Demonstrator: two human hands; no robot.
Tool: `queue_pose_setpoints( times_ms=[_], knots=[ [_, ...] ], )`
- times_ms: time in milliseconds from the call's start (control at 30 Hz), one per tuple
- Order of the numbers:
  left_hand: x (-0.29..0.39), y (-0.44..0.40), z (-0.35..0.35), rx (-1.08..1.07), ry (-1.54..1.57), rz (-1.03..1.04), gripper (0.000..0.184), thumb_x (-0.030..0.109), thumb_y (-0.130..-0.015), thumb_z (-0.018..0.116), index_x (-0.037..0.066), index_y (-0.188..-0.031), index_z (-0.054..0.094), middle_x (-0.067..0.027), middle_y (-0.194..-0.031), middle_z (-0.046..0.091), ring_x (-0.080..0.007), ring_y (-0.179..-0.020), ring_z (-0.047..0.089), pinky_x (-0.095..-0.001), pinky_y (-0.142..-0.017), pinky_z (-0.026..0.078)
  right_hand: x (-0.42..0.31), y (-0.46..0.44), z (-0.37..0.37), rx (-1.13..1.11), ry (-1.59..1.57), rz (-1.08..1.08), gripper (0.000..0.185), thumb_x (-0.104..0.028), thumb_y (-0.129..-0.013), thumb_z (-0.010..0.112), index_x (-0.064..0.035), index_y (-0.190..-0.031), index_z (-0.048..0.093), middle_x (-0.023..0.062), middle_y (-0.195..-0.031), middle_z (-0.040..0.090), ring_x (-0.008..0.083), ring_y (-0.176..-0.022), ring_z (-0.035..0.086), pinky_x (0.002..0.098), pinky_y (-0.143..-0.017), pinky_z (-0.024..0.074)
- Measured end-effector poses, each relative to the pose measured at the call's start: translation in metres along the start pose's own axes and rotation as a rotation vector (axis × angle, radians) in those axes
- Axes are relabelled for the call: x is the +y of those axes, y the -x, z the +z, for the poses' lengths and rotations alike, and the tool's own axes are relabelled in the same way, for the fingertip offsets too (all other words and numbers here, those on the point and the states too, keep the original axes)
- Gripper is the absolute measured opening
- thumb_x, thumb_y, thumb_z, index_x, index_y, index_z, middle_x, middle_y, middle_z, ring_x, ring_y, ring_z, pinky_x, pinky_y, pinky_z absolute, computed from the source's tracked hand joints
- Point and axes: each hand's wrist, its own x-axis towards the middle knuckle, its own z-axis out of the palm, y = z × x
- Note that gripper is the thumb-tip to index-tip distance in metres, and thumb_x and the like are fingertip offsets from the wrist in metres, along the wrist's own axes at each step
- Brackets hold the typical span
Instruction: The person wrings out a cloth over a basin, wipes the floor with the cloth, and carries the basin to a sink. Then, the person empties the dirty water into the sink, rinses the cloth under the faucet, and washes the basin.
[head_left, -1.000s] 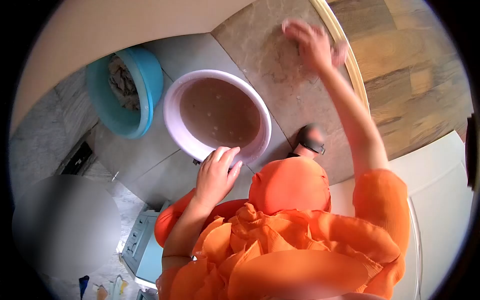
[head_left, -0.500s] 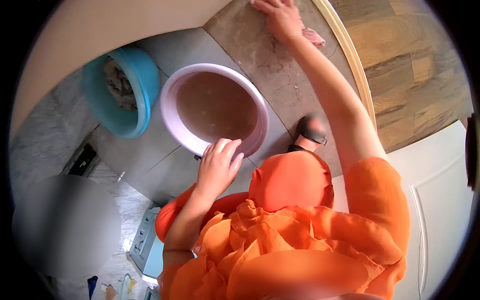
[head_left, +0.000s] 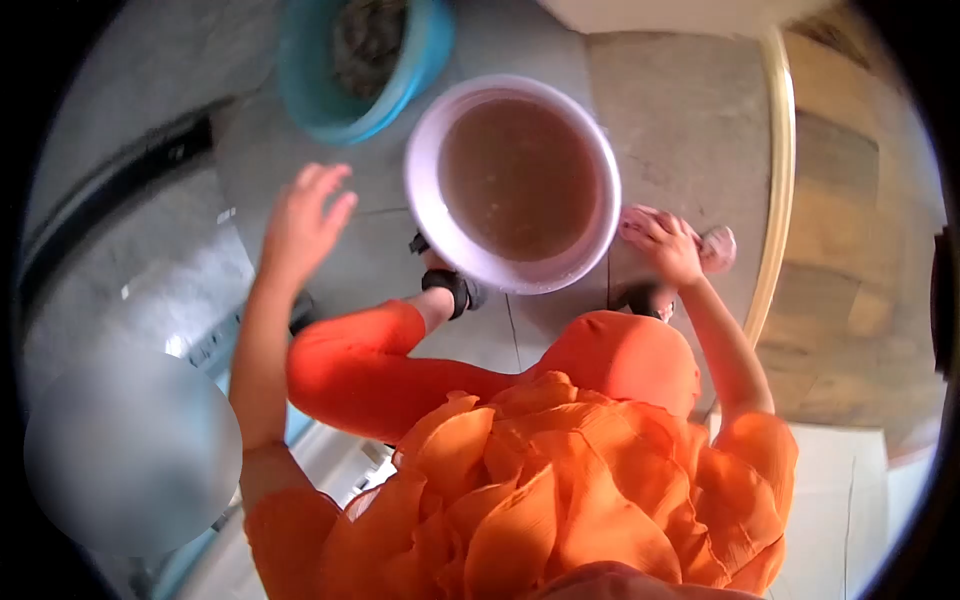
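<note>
A pale lilac basin (head_left: 424,215) of murky brown water (head_left: 515,180) stands on the tiled floor in front of me. Off to its left, my left hand (head_left: 303,228) is held in the air with fingers apart and nothing in it. On the basin's right side, my right hand (head_left: 663,245) is over a pink cloth (head_left: 718,249), fingers curled onto it, low by the floor near my foot. Part of the cloth is hidden under that hand.
A turquoise tub (head_left: 425,60) holding a grey-brown bundle (head_left: 368,45) stands at the upper left. A light raised strip (head_left: 783,190) separates the tiles from the wood-look floor (head_left: 840,230) on the right. My sandalled feet (head_left: 455,290) are close to the basin.
My right hand has drawn back from the far floor to beside the basin, bringing the pink cloth. My left hand has left the basin's rim and moved left. The view has shifted.
</note>
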Motion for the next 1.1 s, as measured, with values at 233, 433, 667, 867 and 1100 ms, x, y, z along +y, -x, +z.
queue_pose_setpoints(
  times_ms=[233,433,667,867,1100],
  knots=[
    [-0.133,0.044,0.072,-0.093,0.327,-0.368,0.033,0.021,-0.083,0.06,0.006,-0.111,0.055,-0.01,-0.093,0.062,-0.0196,-0.087,0.06,-0.032,-0.078,0.048,-0.03,-0.042,-0.05,-0.089,-0.186,0.264,0.034,-0.016,-0.081,0.054,-0.0134,-0.115,0.058,0.0066,-0.116,0.055,0.0299,-0.102,0.051,0.0376,-0.088,0.0418],
    [-0.14,0.006,0.232,-0.242,1.131,-0.452,0.073,0.044,-0.084,0.059,0.001,-0.135,0.029,-0.0119,-0.117,0.054,-0.0195,-0.102,0.053,-0.0333,-0.088,0.042,-0.067,-0.142,-0.086,0.037,-0.354,0.575,0.042,-0.026,-0.092,0.047,-0.0026,-0.126,0.045,0.0202,-0.114,0.053,0.0326,-0.105,0.052,0.0394,-0.089,0.0415],
    [-0.173,-0.069,0.202,-0.012,2.084,-0.343,0.052,0.042,-0.087,0.056,0.007,-0.122,0.04,-0.0094,-0.114,0.055,-0.02,-0.1,0.056,-0.0335,-0.087,0.042,-0.091,-0.198,-0.096,-0.117,0.002,0.666,0.049,-0.024,-0.087,0.051,0.0003,-0.128,0.039,0.0238,-0.118,0.049,0.0396,-0.106,0.05,0.0428,-0.089,0.0422],
    [-0.211,-0.081,0.185,0.163,2.578,-0.442,0.044,0.028,-0.085,0.061,0.004,-0.118,0.045,-0.0109,-0.121,0.05,-0.0235,-0.113,0.046,-0.0427,-0.093,0.041,-0.087,-0.207,-0.083,-0.185,0.243,0.769,0.049,-0.024,-0.083,0.057,-0.0003,-0.124,0.042,0.0258,-0.115,0.049,0.0415,-0.104,0.051,0.0452,-0.087,0.0428],
    [-0.352,-0.121,0.176,0.478,2.516,-0.509,0.042,0.017,-0.083,0.06,-0.003,-0.118,0.047,-0.0143,-0.12,0.052,-0.0263,-0.111,0.049,-0.0419,-0.098,0.039,-0.085,-0.202,-0.074,-0.157,0.285,0.82,0.057,-0.018,-0.079,0.06,-0.0054,-0.129,0.036,0.0231,-0.115,0.051,0.041,-0.103,0.051,0.0456,-0.087,0.044]
  ],
)
